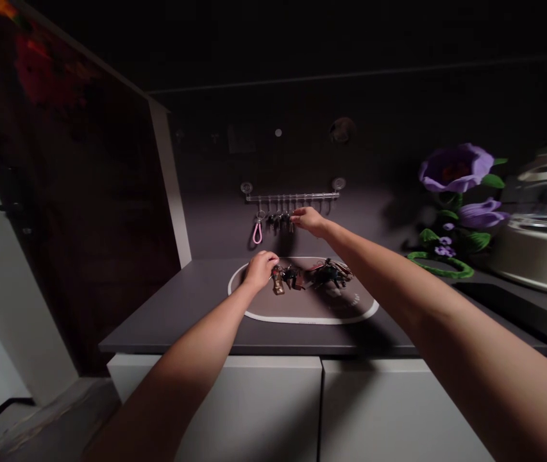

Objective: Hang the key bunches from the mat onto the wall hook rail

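My right hand [308, 219] is up at the clear hook rail [292, 197] on the wall. Its fingertips are pinched on a set of keys [291, 223] below the hooks. To its left, more keys [277, 221] and a pink loop strap [257, 232] hang from the rail. My left hand [260, 269] is low over the left side of the brown mat [273, 309]. Its fingers are closed at the top of a bunch of keys with a gold-coloured tag [278, 282]; the exact contact is partly hidden. A dark heap of keys and straps [331, 273] lies farther right on the mat.
The mat lies on a dark countertop [172, 308] above white cabinet doors [263, 398]. On the right stand purple artificial flowers [458, 168], a glass-topped cream appliance [537, 244] and a flat black object [523, 313]. A dark door [85, 192] is on the left.
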Available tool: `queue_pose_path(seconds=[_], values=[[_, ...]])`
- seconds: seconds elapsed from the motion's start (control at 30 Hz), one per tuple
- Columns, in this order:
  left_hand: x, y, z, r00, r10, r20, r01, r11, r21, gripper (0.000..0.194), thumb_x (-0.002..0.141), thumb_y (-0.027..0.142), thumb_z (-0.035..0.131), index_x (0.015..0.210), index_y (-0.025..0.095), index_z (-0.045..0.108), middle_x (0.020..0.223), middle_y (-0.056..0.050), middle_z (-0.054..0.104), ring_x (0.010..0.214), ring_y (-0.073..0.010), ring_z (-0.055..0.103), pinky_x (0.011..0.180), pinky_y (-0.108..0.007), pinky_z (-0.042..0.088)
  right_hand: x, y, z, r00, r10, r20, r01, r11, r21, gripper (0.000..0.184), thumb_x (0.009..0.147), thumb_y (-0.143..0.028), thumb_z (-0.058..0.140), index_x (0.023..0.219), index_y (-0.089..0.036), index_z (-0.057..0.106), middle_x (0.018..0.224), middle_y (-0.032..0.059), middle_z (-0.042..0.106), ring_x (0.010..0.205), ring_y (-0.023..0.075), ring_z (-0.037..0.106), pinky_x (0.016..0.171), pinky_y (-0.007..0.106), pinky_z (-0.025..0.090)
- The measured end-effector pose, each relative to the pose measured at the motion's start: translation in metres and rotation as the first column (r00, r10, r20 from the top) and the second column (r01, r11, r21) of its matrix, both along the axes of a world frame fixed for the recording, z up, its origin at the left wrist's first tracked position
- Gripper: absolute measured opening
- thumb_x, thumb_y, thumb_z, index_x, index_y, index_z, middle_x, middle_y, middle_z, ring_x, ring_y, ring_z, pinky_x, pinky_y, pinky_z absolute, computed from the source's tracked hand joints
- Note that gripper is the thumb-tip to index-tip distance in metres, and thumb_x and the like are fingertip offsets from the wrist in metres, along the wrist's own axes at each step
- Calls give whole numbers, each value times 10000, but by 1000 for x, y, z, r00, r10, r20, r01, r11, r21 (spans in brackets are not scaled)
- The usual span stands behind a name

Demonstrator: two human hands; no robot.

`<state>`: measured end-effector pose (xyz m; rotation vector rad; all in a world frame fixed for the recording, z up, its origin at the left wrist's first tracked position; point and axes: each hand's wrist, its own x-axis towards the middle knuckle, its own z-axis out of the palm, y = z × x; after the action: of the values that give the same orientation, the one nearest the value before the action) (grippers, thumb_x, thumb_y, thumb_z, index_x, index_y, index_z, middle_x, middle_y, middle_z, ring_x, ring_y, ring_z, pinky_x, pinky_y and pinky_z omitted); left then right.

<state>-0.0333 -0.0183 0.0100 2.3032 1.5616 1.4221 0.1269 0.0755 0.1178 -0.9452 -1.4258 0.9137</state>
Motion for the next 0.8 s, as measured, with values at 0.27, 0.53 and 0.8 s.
queue_pose_path(seconds=[0.27, 0.53, 0.8], values=[[-1, 1, 0, 1000, -10, -5, 10, 1000, -12, 180, 792, 169, 483, 773, 168, 662, 791, -38, 618, 773, -140, 549, 759, -257, 417, 3, -13, 6, 984, -81, 160, 68, 994, 84, 228, 585, -78, 707, 800, -94, 632, 751, 50, 646, 663, 97, 581, 623, 207, 479], [-2, 2, -2, 1000, -8, 10, 8, 1000, -18, 176, 783, 158, 487, 782, 161, 664, 804, -49, 620, 772, -147, 549, 755, -265, 418, -3, -48, 13, 965, -38, 259, 13, 995, 99, 339, 711, -113, 617, 1047, -121, 570, 952, 96, 630, 693, 101, 572, 586, 209, 472], [-1, 2, -1, 1000, -16, -2, 16, 1000, -17, 179, 782, 156, 488, 797, 164, 666, 825, -54, 620, 798, -157, 553, 778, -280, 422, -10, -66, -2, 999, -20, 40, 14, 991, 130, 209, 800, -140, 495, 1007, -125, 518, 613, -17, 532, 434, 81, 509, 522, 263, 471]])
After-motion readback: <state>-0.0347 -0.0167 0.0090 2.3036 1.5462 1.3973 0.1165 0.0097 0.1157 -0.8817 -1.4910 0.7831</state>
